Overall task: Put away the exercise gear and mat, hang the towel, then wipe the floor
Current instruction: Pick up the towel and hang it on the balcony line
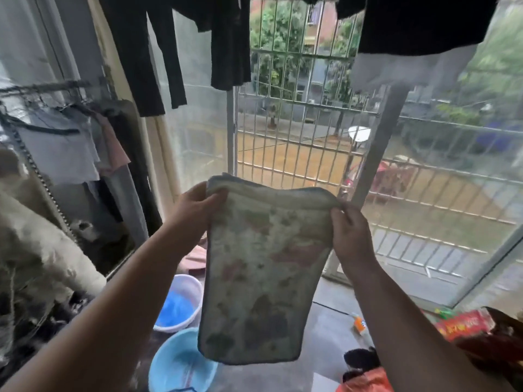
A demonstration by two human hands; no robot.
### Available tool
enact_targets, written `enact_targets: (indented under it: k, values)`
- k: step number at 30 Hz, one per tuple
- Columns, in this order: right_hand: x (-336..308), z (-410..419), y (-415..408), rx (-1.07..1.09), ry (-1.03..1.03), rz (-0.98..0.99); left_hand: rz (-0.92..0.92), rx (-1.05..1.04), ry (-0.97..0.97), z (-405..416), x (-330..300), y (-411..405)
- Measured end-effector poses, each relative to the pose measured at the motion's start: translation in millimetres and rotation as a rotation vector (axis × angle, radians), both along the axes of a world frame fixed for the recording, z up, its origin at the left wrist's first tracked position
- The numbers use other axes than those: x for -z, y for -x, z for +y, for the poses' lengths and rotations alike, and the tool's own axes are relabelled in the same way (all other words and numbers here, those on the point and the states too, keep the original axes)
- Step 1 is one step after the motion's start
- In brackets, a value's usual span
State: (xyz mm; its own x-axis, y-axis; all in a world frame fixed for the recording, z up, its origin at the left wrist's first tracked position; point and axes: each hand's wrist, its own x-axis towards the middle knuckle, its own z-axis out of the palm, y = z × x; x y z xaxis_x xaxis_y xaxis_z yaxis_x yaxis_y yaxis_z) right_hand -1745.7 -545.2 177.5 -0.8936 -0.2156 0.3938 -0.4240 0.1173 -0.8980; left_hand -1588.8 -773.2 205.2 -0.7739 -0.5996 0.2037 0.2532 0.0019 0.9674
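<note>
head view: two hands, left hand [195, 210] and right hand [351, 236], fingers pinching one towel [260, 273].

Matt cloth towel [263, 267]; glossy plastic basins [181, 360]

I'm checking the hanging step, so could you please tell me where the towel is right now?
In the head view the towel hangs centre frame, gripped at its top corners by the left hand and right hand, before the barred window.
</note>
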Motion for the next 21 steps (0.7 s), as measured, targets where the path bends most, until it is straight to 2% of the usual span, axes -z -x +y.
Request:
enact_targets:
  k: [5,11,17,21]
  values:
    - [-7,-46,87,0.041,-0.026,-0.011,-0.054,0.072,0.029,-66,-6,111]
    - [-1,-77,211,0.086,-0.015,-0.019,-0.041,0.184,0.021,-104,-1,246]
    - [9,-117,349,0.07,0.013,0.026,-0.048,0.129,0.023,-151,7,394]
    - [11,-152,455,0.042,0.014,-0.038,-0.081,0.068,0.028,-179,7,484]
